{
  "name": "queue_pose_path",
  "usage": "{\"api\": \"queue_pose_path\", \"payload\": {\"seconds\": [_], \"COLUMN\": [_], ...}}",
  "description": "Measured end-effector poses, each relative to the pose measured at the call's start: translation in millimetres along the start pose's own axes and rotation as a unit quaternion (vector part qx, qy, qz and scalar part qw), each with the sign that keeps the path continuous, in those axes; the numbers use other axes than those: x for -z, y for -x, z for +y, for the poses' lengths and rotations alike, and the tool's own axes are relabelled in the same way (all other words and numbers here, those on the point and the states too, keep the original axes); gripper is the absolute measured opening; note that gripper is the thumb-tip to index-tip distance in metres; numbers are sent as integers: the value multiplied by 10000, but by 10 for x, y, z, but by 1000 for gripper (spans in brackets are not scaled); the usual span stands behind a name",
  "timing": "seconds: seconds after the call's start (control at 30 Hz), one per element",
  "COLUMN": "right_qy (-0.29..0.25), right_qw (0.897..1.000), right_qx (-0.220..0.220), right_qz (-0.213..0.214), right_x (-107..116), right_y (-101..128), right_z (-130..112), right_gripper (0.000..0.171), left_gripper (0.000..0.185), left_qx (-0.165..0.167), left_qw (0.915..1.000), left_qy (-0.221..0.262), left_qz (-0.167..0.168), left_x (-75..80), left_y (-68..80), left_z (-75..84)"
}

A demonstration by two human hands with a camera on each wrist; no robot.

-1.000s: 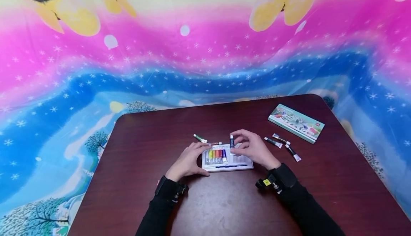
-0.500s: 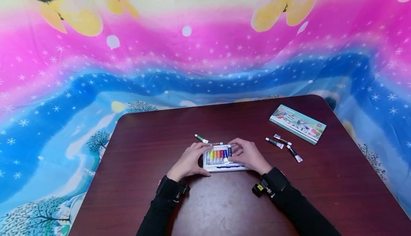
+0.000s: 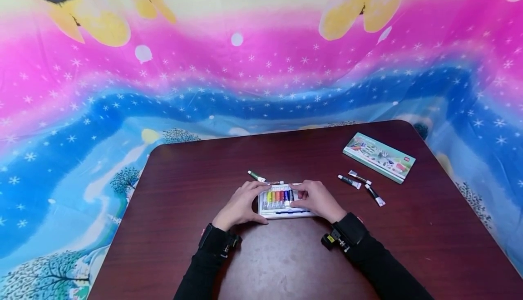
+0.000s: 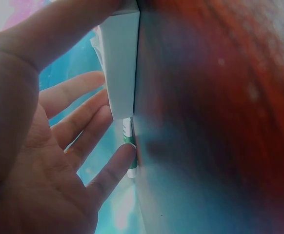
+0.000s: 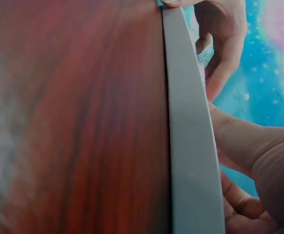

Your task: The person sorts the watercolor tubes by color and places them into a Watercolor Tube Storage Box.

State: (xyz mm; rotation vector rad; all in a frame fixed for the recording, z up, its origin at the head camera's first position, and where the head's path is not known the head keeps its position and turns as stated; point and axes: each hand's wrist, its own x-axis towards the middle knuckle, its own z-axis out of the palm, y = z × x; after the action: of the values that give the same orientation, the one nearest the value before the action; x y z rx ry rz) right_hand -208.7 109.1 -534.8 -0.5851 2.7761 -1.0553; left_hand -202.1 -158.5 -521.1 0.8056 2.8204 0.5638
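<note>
Meanwhile, no writing could be read on the white tray [image 3: 282,214] or on the paint tubes [image 3: 278,196] in it. The tray was shallow and rectangular, its long axis running left to right between the two hands on the dark table [image 3: 286,263]. The tubes lay side by side in yellow, green, orange, red and blue, long axes pointing away from the person. The left hand [image 3: 239,204] gripped the tray's left end, thumb on the near edge, fingers spread. The right hand [image 3: 316,199] rested on the right part, fingers curled on the tubes. Beyond the left fingertips lay a green tube [image 3: 256,176].
</note>
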Motion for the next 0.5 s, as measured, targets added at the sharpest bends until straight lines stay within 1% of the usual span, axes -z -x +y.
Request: {"api": "queue_pose_path", "payload": {"seconds": [0.3, 0.5], "right_qy": [703, 1352], "right_qw": [9972, 9901], "right_qx": [-113, 58], "right_qz": [-232, -378], "right_x": [39, 57], "right_y": [17, 44], "right_z": [-45, -113], "right_gripper": [60, 59], "left_gripper": [97, 97], "left_qx": [-30, -20], "left_qw": [10000, 10000], "left_qy": [-11, -5], "left_qz": [0, -13], "left_x": [-7, -13], "left_y": [-11, -7], "left_z": [-3, -17]}}
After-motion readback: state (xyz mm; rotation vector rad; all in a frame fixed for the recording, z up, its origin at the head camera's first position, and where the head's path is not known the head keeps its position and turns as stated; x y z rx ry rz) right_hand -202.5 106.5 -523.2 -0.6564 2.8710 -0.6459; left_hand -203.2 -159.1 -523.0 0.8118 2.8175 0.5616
